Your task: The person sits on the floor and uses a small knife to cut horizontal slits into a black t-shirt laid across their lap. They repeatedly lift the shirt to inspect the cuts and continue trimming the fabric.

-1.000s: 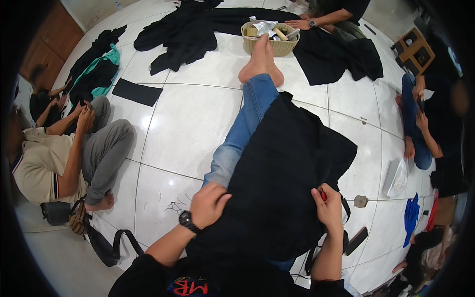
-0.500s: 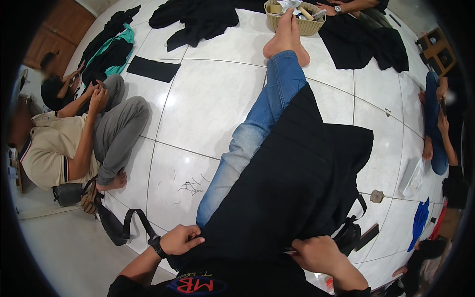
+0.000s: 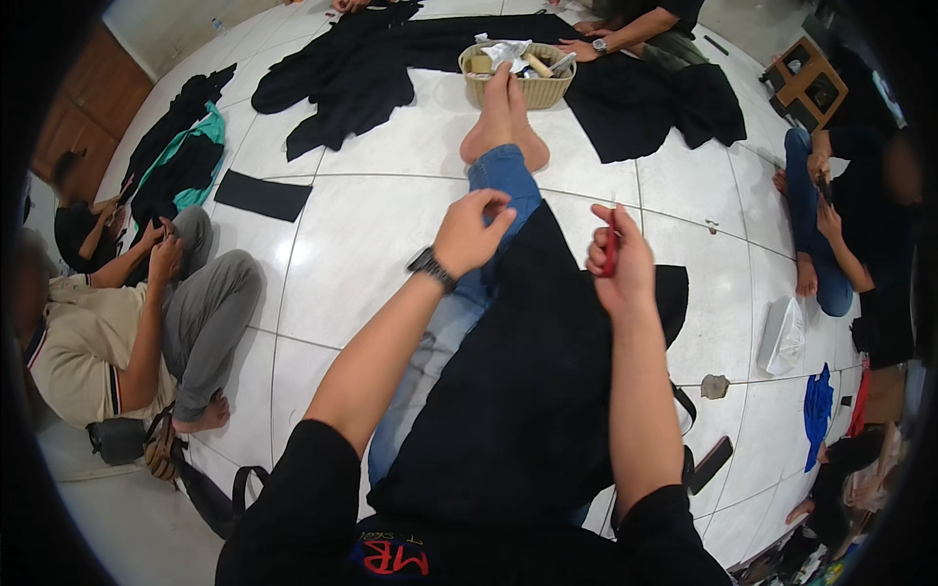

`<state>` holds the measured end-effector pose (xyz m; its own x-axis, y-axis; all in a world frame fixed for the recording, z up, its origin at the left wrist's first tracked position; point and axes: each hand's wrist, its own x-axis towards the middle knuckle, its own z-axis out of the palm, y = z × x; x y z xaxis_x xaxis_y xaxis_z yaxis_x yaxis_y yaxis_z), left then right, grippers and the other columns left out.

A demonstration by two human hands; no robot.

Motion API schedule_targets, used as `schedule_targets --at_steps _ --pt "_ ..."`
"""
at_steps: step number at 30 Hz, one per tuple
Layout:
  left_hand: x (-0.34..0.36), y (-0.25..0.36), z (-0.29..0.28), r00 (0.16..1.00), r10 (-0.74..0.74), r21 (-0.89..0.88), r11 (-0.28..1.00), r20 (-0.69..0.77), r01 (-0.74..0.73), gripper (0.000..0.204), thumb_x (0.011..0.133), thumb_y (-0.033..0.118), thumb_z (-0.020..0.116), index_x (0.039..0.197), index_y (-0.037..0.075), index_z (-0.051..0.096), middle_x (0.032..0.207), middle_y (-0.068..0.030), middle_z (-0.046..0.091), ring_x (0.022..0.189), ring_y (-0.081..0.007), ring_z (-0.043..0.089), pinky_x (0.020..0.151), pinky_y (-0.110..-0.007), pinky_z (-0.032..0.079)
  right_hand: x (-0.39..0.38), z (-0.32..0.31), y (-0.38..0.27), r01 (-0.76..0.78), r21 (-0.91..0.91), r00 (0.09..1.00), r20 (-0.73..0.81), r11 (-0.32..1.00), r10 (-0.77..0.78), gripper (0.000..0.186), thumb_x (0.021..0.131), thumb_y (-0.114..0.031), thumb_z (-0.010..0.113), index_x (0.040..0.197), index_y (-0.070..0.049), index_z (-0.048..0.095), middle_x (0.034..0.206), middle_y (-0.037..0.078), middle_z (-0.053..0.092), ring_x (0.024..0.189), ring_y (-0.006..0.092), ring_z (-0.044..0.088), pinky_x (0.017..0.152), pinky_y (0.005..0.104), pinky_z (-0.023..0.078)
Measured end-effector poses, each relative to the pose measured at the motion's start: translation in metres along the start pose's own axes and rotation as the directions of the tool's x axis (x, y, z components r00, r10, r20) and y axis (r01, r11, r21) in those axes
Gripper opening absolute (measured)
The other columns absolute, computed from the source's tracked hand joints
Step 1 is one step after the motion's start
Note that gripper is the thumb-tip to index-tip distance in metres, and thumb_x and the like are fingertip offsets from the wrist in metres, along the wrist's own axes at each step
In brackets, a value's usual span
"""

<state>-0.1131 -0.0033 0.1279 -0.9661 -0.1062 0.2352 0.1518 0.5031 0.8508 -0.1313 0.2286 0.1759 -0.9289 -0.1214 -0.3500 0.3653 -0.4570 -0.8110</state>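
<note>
Across my legs lies a large piece of black cloth [image 3: 518, 371], its narrow end reaching toward my shins. My left hand [image 3: 474, 232], with a dark watch on the wrist, is raised above the cloth and my jeans. Its fingers are curled toward the thumb; whatever is between them is too small to make out. To the right, my right hand [image 3: 625, 262] is closed around a small red-handled tool [image 3: 612, 249] with a thin pale tip pointing up and away from me. Its exact kind does not show.
Beyond my bare feet stands a beige basket [image 3: 518, 90] with supplies. Dark fabric [image 3: 337, 83] spreads over the far tiles, and a black rectangular piece [image 3: 262, 196] lies left. People sit on both sides. A white bag [image 3: 783, 337] and a black bar-shaped object [image 3: 709, 466] are at right.
Both hands have risen from the near part of the cloth and moved forward over it. The left let go of the cloth's edge. The red-handled tool now shows in my right hand.
</note>
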Motion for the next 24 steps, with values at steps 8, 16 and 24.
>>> schedule_targets --at_steps 8,16,24 --pt "0.061 -0.016 0.046 0.983 0.086 0.414 0.898 0.161 -0.147 0.017 0.088 0.021 0.072 0.093 0.005 0.075 0.102 -0.0134 0.069 0.1 -0.0332 0.063 0.093 -0.043 0.048 0.056 0.008 0.063 0.34 -0.808 0.837 0.027 0.482 -0.546 0.028 0.09 -0.014 0.07 0.111 0.0 0.058 0.08 0.015 0.065 0.076 0.0286 0.067 0.069 0.0397 0.052" --pt "0.064 -0.034 0.04 0.986 -0.083 0.122 0.99 0.148 0.065 0.024 0.091 0.022 0.07 0.099 0.0 0.072 0.094 -0.0156 0.072 0.087 -0.0271 0.068 0.081 -0.037 0.052 0.057 0.014 0.059 0.218 -0.968 0.88 0.139 0.127 -0.454 0.026 0.086 -0.016 0.072 0.105 -0.002 0.061 0.1 0.019 0.069 0.092 0.0423 0.068 0.079 0.0495 0.054" --pt "0.069 -0.038 0.039 0.959 -0.211 0.002 0.977 0.189 0.215 0.028 0.095 0.025 0.068 0.099 -0.003 0.071 0.095 -0.0136 0.074 0.088 -0.0183 0.067 0.082 -0.033 0.052 0.057 0.019 0.067 0.343 -0.939 0.838 0.31 -0.007 -0.449 0.021 0.09 -0.018 0.068 0.104 -0.002 0.065 0.099 0.019 0.064 0.088 0.0418 0.068 0.075 0.0505 0.055"
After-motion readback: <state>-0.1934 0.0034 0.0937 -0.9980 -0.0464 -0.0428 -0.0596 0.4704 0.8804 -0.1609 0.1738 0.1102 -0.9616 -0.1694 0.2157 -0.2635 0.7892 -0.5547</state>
